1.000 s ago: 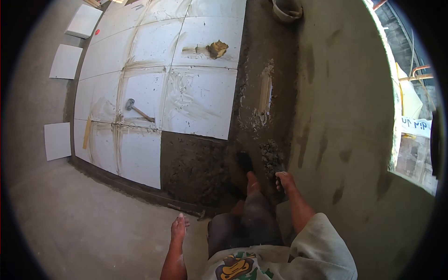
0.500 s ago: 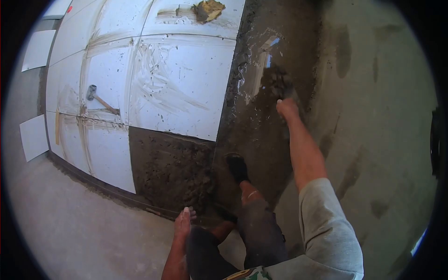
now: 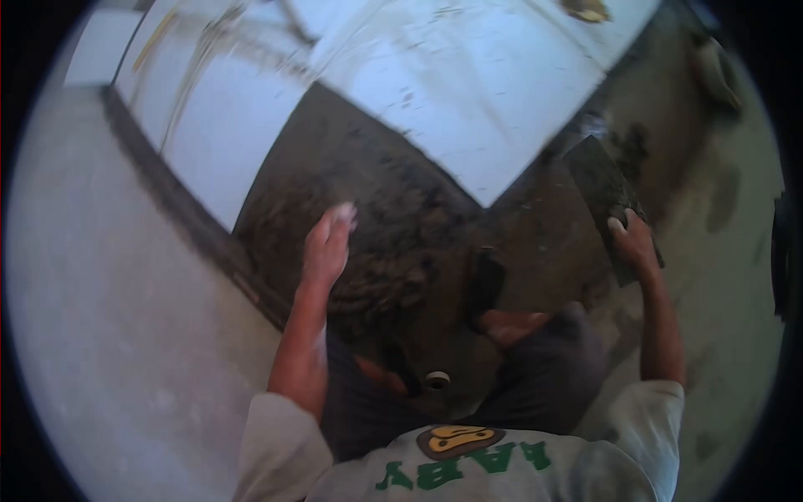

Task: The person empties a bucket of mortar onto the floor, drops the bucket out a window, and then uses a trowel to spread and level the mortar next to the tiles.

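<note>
My right hand [image 3: 636, 243] is closed on the handle of a plastering trowel [image 3: 594, 176], a flat rectangular blade smeared with mortar, held over the wet dark strip to the right. My left hand [image 3: 328, 245] hovers above a bed of grey mortar [image 3: 368, 209], fingers curled and pressed together. Its fingertips look pale, and whatever they may hold is hidden. The mortar bed lies in a gap beside large white tiles [image 3: 477, 109], lumpier near my feet.
Lumps of mortar [image 3: 631, 146] lie on the wet strip. A container [image 3: 716, 77] stands at the upper right. A pale ring-shaped object [image 3: 437, 381] sits between my legs. Bare concrete [image 3: 142, 335] extends to the left. A yellowish piece [image 3: 585, 10] rests on a tile.
My view has turned and shifted. My right hand has come back nearer my body, with the trowel blade now plainly visible. My left hand has moved forward over the mortar bed.
</note>
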Action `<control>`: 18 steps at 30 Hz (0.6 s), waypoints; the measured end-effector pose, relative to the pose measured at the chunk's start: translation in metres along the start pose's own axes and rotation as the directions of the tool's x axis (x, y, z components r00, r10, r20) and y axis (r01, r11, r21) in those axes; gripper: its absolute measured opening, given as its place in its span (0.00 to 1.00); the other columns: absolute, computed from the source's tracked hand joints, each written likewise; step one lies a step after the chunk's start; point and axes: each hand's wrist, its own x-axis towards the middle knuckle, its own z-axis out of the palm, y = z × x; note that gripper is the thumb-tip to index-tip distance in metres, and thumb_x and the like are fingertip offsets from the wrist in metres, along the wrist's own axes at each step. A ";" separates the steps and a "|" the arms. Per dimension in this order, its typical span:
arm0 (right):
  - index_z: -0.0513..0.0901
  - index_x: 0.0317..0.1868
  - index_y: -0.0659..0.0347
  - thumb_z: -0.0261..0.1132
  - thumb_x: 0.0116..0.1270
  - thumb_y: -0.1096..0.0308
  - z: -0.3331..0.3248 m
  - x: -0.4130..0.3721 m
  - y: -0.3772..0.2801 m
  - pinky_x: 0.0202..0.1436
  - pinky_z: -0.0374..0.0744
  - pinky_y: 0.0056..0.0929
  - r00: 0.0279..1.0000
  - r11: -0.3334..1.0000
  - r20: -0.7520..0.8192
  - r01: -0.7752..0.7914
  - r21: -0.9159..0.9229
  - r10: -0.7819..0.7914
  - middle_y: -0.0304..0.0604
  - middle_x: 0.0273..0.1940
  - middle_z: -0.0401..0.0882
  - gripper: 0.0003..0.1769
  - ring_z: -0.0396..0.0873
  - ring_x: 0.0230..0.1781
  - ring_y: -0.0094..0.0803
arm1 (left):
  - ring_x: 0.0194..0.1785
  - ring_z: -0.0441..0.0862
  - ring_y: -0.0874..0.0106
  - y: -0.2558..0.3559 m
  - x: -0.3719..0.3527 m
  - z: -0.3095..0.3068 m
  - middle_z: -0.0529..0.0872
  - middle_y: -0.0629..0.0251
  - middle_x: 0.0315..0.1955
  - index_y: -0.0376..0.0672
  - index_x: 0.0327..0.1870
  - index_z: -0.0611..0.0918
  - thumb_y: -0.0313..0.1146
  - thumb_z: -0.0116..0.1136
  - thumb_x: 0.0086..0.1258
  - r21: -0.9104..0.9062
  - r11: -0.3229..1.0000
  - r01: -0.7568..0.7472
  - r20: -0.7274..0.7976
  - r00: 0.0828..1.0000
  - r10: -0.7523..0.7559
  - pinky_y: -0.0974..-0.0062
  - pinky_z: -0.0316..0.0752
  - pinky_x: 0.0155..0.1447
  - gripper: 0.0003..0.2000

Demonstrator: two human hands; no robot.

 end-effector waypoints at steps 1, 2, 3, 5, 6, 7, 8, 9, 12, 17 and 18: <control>0.77 0.44 0.68 0.61 0.63 0.55 -0.002 -0.008 -0.047 0.49 0.74 0.49 0.990 0.991 0.071 0.124 -0.049 -0.121 0.65 0.40 0.80 0.22 0.78 0.46 0.60 | 0.50 0.83 0.67 -0.001 0.004 -0.009 0.84 0.53 0.49 0.35 0.57 0.77 0.50 0.45 0.76 0.056 0.998 -0.009 -0.033 0.999 0.011 0.71 0.73 0.57 0.25; 0.77 0.44 0.68 0.61 0.63 0.55 0.004 -0.009 -0.084 0.49 0.74 0.49 0.984 0.985 0.080 0.164 -0.057 -0.160 0.65 0.40 0.80 0.22 0.78 0.46 0.60 | 0.51 0.82 0.67 0.001 0.008 -0.018 0.83 0.54 0.49 0.35 0.59 0.77 0.52 0.43 0.77 0.104 0.994 -0.029 -0.047 0.998 0.034 0.71 0.73 0.58 0.27; 0.78 0.42 0.69 0.61 0.61 0.55 0.012 -0.013 -0.116 0.49 0.74 0.49 0.931 0.946 0.238 0.307 -0.099 -0.277 0.64 0.38 0.80 0.21 0.78 0.44 0.60 | 0.51 0.82 0.67 -0.002 0.009 -0.028 0.83 0.54 0.49 0.35 0.59 0.77 0.52 0.43 0.77 0.090 0.996 -0.020 -0.081 0.996 0.027 0.71 0.73 0.58 0.27; 0.79 0.40 0.69 0.62 0.59 0.56 0.051 -0.028 -0.176 0.48 0.75 0.50 0.824 0.865 0.420 0.478 -0.153 -0.381 0.63 0.35 0.80 0.21 0.78 0.42 0.60 | 0.49 0.83 0.68 -0.035 -0.005 -0.050 0.84 0.56 0.48 0.37 0.58 0.77 0.53 0.43 0.77 0.136 0.988 -0.066 -0.207 0.974 0.094 0.72 0.73 0.57 0.27; 0.79 0.37 0.69 0.62 0.58 0.55 0.064 -0.034 -0.202 0.48 0.75 0.50 0.745 0.792 0.559 0.562 -0.236 -0.362 0.62 0.33 0.80 0.21 0.79 0.41 0.59 | 0.49 0.83 0.68 -0.051 -0.013 -0.059 0.84 0.56 0.48 0.37 0.59 0.77 0.55 0.42 0.76 0.146 0.988 -0.059 -0.236 0.967 0.093 0.71 0.72 0.57 0.28; 0.80 0.34 0.69 0.63 0.57 0.54 0.075 -0.039 -0.217 0.47 0.76 0.50 0.654 0.704 0.689 0.646 -0.296 -0.311 0.62 0.32 0.80 0.22 0.79 0.39 0.59 | 0.49 0.83 0.68 -0.068 -0.025 -0.069 0.84 0.56 0.48 0.37 0.59 0.77 0.55 0.42 0.76 0.132 0.990 -0.047 -0.252 0.965 0.079 0.71 0.72 0.57 0.28; 0.81 0.33 0.70 0.64 0.55 0.52 0.089 -0.042 -0.219 0.46 0.77 0.50 0.638 0.682 0.700 0.669 -0.297 -0.321 0.61 0.31 0.81 0.24 0.80 0.38 0.57 | 0.49 0.83 0.67 -0.082 -0.037 -0.079 0.84 0.56 0.48 0.37 0.59 0.77 0.56 0.42 0.76 0.129 0.992 0.015 -0.264 0.964 0.020 0.71 0.72 0.58 0.29; 0.81 0.33 0.70 0.64 0.55 0.52 0.096 -0.045 -0.223 0.46 0.77 0.50 0.634 0.669 0.703 0.677 -0.305 -0.322 0.61 0.31 0.81 0.24 0.80 0.38 0.57 | 0.49 0.83 0.67 -0.092 -0.042 -0.088 0.84 0.56 0.48 0.37 0.60 0.76 0.58 0.42 0.75 0.127 0.990 0.068 -0.275 0.961 -0.031 0.70 0.72 0.58 0.30; 0.81 0.34 0.70 0.64 0.54 0.52 0.115 -0.066 -0.236 0.43 0.77 0.48 0.502 0.682 0.811 0.707 -0.186 -0.299 0.61 0.29 0.80 0.24 0.80 0.35 0.58 | 0.57 0.80 0.57 -0.100 -0.052 -0.110 0.83 0.51 0.51 0.43 0.59 0.79 0.63 0.43 0.71 0.278 0.949 0.152 -0.302 0.951 -0.064 0.61 0.70 0.61 0.32; 0.85 0.33 0.66 0.63 0.53 0.47 0.192 -0.110 -0.263 0.43 0.81 0.44 0.227 0.436 0.974 0.876 -0.204 0.000 0.56 0.30 0.83 0.26 0.84 0.36 0.49 | 0.61 0.76 0.55 -0.105 -0.054 -0.117 0.79 0.48 0.56 0.44 0.58 0.79 0.65 0.44 0.69 0.094 0.992 0.079 -0.278 0.959 -0.050 0.60 0.69 0.64 0.33; 0.85 0.32 0.66 0.63 0.53 0.47 0.214 -0.118 -0.261 0.43 0.81 0.44 0.185 0.424 0.982 0.893 -0.150 -0.044 0.56 0.31 0.83 0.26 0.84 0.36 0.49 | 0.61 0.76 0.54 -0.102 -0.061 -0.120 0.80 0.48 0.55 0.44 0.58 0.79 0.65 0.44 0.69 0.178 0.977 0.119 -0.304 0.951 -0.061 0.61 0.69 0.64 0.33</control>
